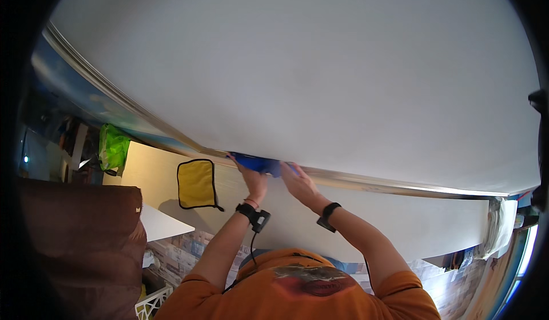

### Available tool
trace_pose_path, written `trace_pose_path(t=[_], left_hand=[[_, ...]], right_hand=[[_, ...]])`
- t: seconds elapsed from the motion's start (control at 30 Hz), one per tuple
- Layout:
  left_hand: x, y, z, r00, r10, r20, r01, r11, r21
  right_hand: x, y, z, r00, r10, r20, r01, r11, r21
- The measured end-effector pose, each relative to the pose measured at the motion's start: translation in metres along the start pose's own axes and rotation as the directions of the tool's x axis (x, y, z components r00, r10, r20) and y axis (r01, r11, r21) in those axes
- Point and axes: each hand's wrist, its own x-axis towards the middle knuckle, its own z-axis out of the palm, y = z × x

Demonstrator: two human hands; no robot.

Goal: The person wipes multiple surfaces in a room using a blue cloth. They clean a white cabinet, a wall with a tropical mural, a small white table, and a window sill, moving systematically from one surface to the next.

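Observation:
Both of my hands are raised to a thin blue sheet-like piece at the trim along the edge of a large white surface. Its exact kind is unclear, and part of it blurs. My left hand grips its underside near the left end, thumb side up. At the right end, my right hand holds it with fingers extended and fingertips close to the trim. A yellow cloth with black edging lies left of my left hand on a long white panel.
Pale glossy trim runs between the two white surfaces. A bright green bag is at the left, above a brown upholstered piece. A white stack sits at the panel's right end. A white lattice basket is at lower left. Cables hang from my wrist devices.

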Motion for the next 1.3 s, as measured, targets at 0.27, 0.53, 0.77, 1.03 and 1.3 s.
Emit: trace_pose_path(t=[0.27, 0.53, 0.77, 1.03, 1.3], left_hand=[[-0.088, 0.076, 0.047, 0.864, 0.309, 0.397, -0.325, 0.945, -0.029], [-0.079, 0.059, 0.054, 0.494, 0.453, 0.742, -0.723, 0.688, 0.061], [-0.071, 0.031, 0.015, 0.691, 0.33, 0.643, -0.638, 0.697, 0.328], [-0.053, 0.022, -0.053, 0.702, 0.559, 0.441, -0.677, 0.715, 0.173], [-0.077, 0.055, -0.073, 0.641, 0.565, 0.52, -0.673, 0.739, 0.025]], right_hand=[[-0.15, 0.033, -0.001, 0.884, 0.467, 0.038, -0.465, 0.864, 0.194], [-0.177, 0.03, -0.01, 0.581, 0.808, 0.093, -0.794, 0.539, 0.281], [-0.121, 0.015, -0.013, 0.765, 0.644, 0.001, -0.573, 0.68, 0.457], [-0.104, 0.028, -0.067, 0.802, 0.57, 0.177, -0.409, 0.31, 0.858], [-0.152, 0.037, -0.091, 0.681, 0.608, 0.408, -0.585, 0.117, 0.802]])
